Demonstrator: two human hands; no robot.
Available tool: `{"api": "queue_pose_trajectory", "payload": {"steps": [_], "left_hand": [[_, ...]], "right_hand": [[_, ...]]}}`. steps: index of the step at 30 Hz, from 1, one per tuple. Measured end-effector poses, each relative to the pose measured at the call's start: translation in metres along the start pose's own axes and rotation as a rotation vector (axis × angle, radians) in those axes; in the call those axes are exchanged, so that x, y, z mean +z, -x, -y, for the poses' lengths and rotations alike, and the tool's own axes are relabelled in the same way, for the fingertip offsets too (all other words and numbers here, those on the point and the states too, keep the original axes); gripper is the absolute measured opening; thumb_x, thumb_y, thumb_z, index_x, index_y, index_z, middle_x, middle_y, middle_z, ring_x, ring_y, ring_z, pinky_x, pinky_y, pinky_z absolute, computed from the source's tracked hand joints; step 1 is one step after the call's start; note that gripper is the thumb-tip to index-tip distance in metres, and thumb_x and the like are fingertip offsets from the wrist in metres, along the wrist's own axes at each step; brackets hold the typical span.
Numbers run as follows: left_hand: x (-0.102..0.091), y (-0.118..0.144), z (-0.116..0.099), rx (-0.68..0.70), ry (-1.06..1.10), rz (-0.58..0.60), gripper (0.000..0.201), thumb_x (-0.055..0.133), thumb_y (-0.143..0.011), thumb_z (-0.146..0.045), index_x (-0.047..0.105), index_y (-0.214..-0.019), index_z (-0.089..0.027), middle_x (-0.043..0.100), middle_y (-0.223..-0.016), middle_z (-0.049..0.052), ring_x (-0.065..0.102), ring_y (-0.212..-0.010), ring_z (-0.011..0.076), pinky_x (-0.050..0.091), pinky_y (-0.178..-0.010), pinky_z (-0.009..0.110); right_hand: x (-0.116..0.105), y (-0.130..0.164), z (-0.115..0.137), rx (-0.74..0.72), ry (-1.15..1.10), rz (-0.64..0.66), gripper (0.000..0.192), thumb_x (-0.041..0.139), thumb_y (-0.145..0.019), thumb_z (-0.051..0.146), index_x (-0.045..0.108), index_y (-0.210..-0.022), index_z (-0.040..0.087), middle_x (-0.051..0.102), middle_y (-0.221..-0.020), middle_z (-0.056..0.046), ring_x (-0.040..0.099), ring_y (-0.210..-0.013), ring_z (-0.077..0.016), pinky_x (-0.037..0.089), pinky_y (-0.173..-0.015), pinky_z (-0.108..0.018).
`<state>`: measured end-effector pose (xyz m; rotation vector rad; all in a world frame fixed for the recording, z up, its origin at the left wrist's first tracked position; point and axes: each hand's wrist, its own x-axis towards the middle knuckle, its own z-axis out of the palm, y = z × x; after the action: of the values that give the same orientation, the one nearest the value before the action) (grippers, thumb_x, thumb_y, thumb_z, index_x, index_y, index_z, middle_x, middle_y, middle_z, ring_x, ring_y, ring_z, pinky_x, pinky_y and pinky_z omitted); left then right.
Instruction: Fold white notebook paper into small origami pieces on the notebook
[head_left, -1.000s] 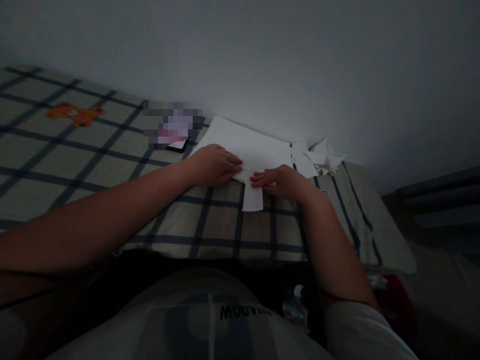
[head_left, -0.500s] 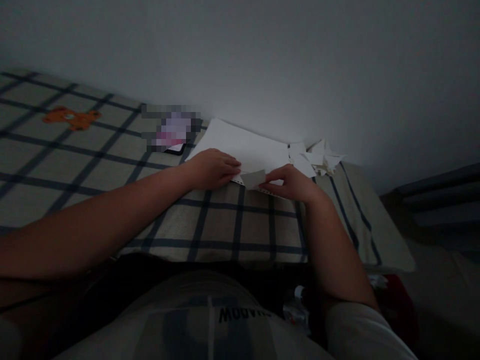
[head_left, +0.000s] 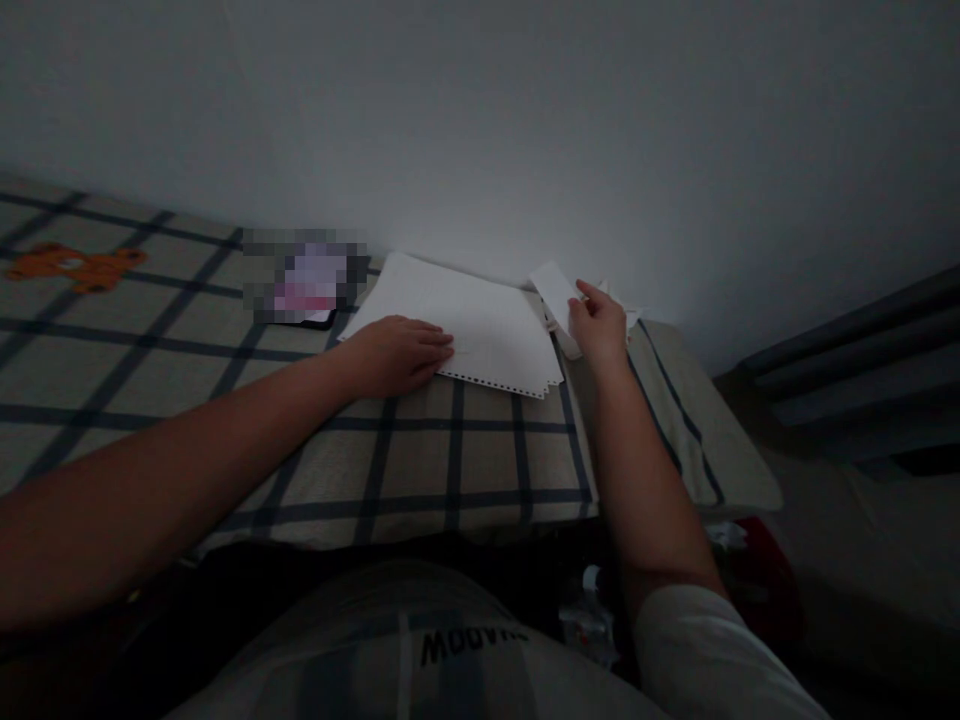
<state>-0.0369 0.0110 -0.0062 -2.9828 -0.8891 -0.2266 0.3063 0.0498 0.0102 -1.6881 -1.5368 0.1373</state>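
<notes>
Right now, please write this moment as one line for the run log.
left hand: flat on paper stack | right hand: holds paper strip raised, near wall | surface: checked cloth | scraps behind right hand

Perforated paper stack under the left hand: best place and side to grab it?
Take the paper stack at its near right corner, coming from the right. That corner overhangs nothing but lies free on the checked cover, while the left hand pins the left edge and the right hand holds a paper slip.
</notes>
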Motion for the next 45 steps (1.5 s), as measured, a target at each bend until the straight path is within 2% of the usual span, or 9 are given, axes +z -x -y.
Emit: {"api": "queue_pose_trajectory", "payload": {"steps": [8, 16, 22, 27, 33, 37, 40, 43, 45], "left_hand": [[0.001, 0.0, 0.0, -0.001, 0.004, -0.014, 0.043, 0.04, -0.106, -0.028, 0.069, -0.135, -0.015, 0.065, -0.146, 0.013, 0.059, -0.139, 0.0296, 0.047, -0.115, 0.047], [-0.001, 0.0, -0.001, -0.005, -0.031, 0.011, 0.043, 0.04, -0.106, -0.028, 0.067, -0.137, -0.014, 0.064, -0.148, 0.012, 0.057, -0.14, 0.0276, 0.045, -0.117, 0.044], [0.0, 0.001, -0.002, -0.006, 0.007, -0.008, 0.041, 0.042, -0.105, -0.026, 0.068, -0.135, -0.015, 0.065, -0.146, 0.013, 0.058, -0.139, 0.0295, 0.046, -0.115, 0.048], [0.0, 0.0, -0.001, -0.015, 0.044, -0.02, 0.039, 0.046, -0.103, -0.025, 0.07, -0.133, -0.018, 0.067, -0.144, 0.013, 0.058, -0.139, 0.0294, 0.046, -0.115, 0.048], [0.0, 0.002, -0.001, -0.025, 0.032, -0.001, 0.041, 0.046, -0.104, -0.028, 0.067, -0.138, -0.02, 0.064, -0.148, 0.011, 0.059, -0.139, 0.027, 0.046, -0.116, 0.045], [0.004, 0.004, -0.001, -0.017, 0.083, -0.019, 0.044, 0.049, -0.101, -0.021, 0.064, -0.142, -0.019, 0.063, -0.15, 0.011, 0.058, -0.14, 0.0245, 0.044, -0.118, 0.041], [0.007, 0.004, -0.002, 0.016, 0.117, -0.01, 0.045, 0.047, -0.101, -0.018, 0.064, -0.143, -0.016, 0.061, -0.152, 0.012, 0.054, -0.144, 0.0244, 0.041, -0.122, 0.041], [0.005, 0.004, -0.006, 0.028, 0.143, -0.01, 0.044, 0.043, -0.103, -0.02, 0.066, -0.14, -0.015, 0.062, -0.151, 0.012, 0.054, -0.145, 0.0221, 0.041, -0.122, 0.038], [0.003, 0.005, -0.006, 0.026, 0.152, -0.027, 0.042, 0.041, -0.104, -0.024, 0.069, -0.136, -0.017, 0.065, -0.147, 0.01, 0.056, -0.143, 0.0211, 0.043, -0.12, 0.036]], "right_hand": [[-0.012, 0.016, 0.017, 0.096, 0.398, 0.048, 0.048, 0.057, -0.092, 0.018, 0.07, -0.138, 0.02, 0.078, -0.118, -0.015, 0.071, -0.112, -0.0323, 0.055, -0.099, -0.049], [-0.019, 0.021, 0.033, 0.15, 0.623, 0.087, 0.044, 0.056, -0.096, 0.023, 0.07, -0.138, 0.025, 0.077, -0.124, -0.015, 0.072, -0.115, -0.033, 0.056, -0.095, -0.046], [-0.015, 0.021, 0.027, 0.127, 0.654, 0.126, 0.04, 0.058, -0.094, 0.023, 0.076, -0.13, 0.027, 0.077, -0.119, -0.014, 0.072, -0.108, -0.0334, 0.057, -0.09, -0.048], [-0.012, 0.023, 0.02, -0.035, 0.635, 0.073, 0.032, 0.057, -0.091, 0.017, 0.082, -0.111, 0.019, 0.071, -0.116, -0.021, 0.068, -0.106, -0.0363, 0.058, -0.085, -0.051], [-0.012, 0.025, 0.024, -0.054, 0.572, 0.065, 0.043, 0.056, -0.092, 0.011, 0.073, -0.132, 0.017, 0.065, -0.125, -0.022, 0.063, -0.115, -0.0388, 0.054, -0.09, -0.054], [-0.001, 0.026, 0.028, -0.302, 0.4, 0.098, 0.034, 0.058, -0.097, 0.017, 0.077, -0.124, 0.018, 0.07, -0.113, -0.016, 0.064, -0.111, -0.0314, 0.053, -0.095, -0.048], [0.017, 0.033, 0.033, -0.589, 0.222, 0.347, 0.024, 0.063, -0.099, 0.026, 0.081, -0.113, 0.021, 0.075, -0.103, -0.011, 0.066, -0.103, -0.0257, 0.052, -0.095, -0.043], [0.035, 0.045, 0.041, -0.791, 0.136, 0.555, 0.02, 0.067, -0.098, 0.034, 0.082, -0.107, 0.025, 0.079, -0.111, -0.009, 0.068, -0.104, -0.0239, 0.054, -0.096, -0.042], [0.042, 0.052, 0.047, -0.839, 0.101, 0.588, 0.027, 0.07, -0.096, 0.038, 0.08, -0.117, 0.024, 0.077, -0.125, -0.01, 0.069, -0.114, -0.0247, 0.054, -0.102, -0.043]]}}
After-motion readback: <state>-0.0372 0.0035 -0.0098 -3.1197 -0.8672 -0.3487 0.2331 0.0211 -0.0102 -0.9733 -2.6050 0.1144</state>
